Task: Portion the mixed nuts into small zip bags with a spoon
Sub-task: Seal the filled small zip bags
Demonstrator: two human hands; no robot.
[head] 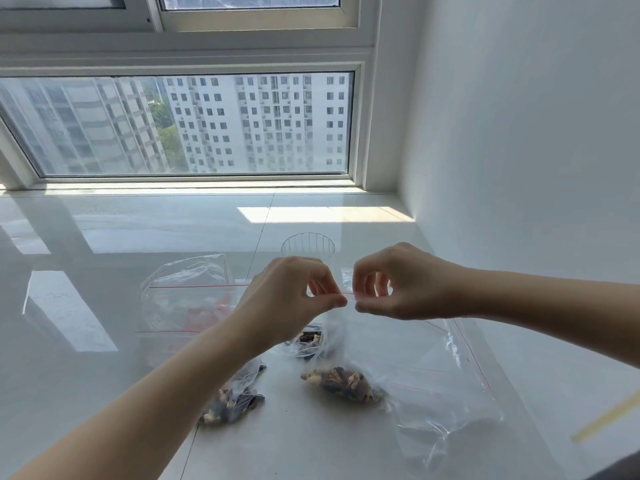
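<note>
Two filled zip bags of mixed nuts (233, 403) lie on the glossy white counter (104, 375) nearest the camera. Above them, the left hand (294, 299) and the right hand (398, 285) each pinch the red-lined top edge of a small zip bag (343, 379), which hangs with nuts at its bottom. Behind stand a larger plastic bag (187, 292), a clear cup (308, 245) and the window (180, 126).

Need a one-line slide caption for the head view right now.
Both hands, left and right, pinch the top of a zip bag of nuts.
</note>
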